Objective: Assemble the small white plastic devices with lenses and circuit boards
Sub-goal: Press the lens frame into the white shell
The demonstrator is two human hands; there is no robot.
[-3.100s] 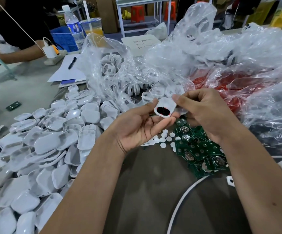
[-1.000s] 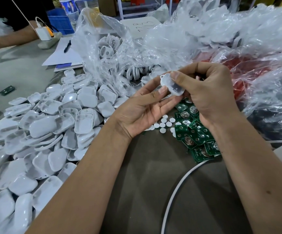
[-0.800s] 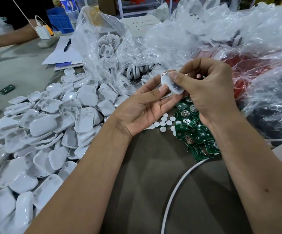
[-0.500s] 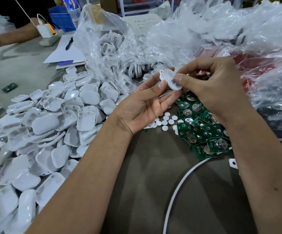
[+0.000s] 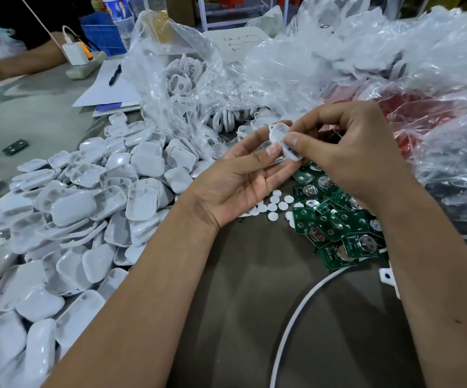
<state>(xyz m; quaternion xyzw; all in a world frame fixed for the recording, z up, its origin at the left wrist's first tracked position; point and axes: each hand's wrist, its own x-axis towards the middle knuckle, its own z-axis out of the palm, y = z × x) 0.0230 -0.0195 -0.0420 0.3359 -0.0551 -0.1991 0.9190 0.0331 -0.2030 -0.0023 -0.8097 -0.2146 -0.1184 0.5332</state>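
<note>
Pinched between thumb and forefinger of the right hand (image 5: pixel 349 152), a small white plastic shell (image 5: pixel 282 140) sits just above centre of the frame, tilted, its lower edge resting against the thumb tip and fingers of the left hand (image 5: pixel 237 186), which lies palm-up with fingers loosely extended beneath it. Whether a lens or board is already seated inside the shell cannot be told. Directly below the hands, on the dark table (image 5: pixel 240 317), lie scattered white round discs (image 5: pixel 272 207) and, to their right, a heap of green circuit boards (image 5: pixel 335 228) bearing round metal cells. A large pile of white housing halves (image 5: pixel 86 208) fills the left of the frame. Clear plastic bags (image 5: pixel 324 60) spread across the upper centre and right; one holds white ring-shaped parts (image 5: pixel 187 79). A white cable (image 5: pixel 291 320) curves through the lower right. At upper left, papers with a pen (image 5: pixel 114 75) and another person's forearm (image 5: pixel 17 65) are visible.
</note>
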